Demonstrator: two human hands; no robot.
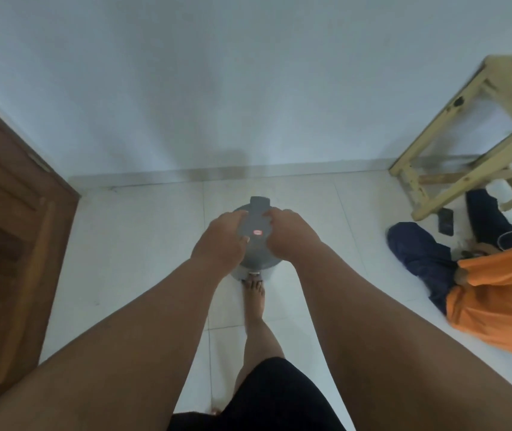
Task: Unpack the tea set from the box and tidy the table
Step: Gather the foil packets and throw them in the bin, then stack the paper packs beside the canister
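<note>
Both forearms fill the near part of the view, reaching forward and down. Left hand [222, 241] and right hand [290, 233] clamp a grey round-bodied kettle [254, 244] from opposite sides, fingers curled over its top edge. Two-handed side grip probably because the body is wide and smooth; the handle isn't being used.

Kettle details: flat lid tab sticks out on the far side, small red mark [257, 232] on the top. It hangs over the white tile floor [142, 244], just above a bare foot [253, 293]. Can't tell whether its base touches the floor or is slightly clear of it.

No box and no desk in view, so the task's main site is out of frame. My read: kettle is being carried or set down away from the work area, part of the tidy step rather than the unpacking.

Surroundings:
- brown wooden door [8, 244] at left
- pale wooden stool [481, 135] far right, seen tilted
- second person in an orange shirt [497, 300] sitting on the floor at right, well apart from the kettle
- dark phone-like object [445, 220] by the stool leg

Frame is motion-blurred, so fine finger contact is unclear.
</note>
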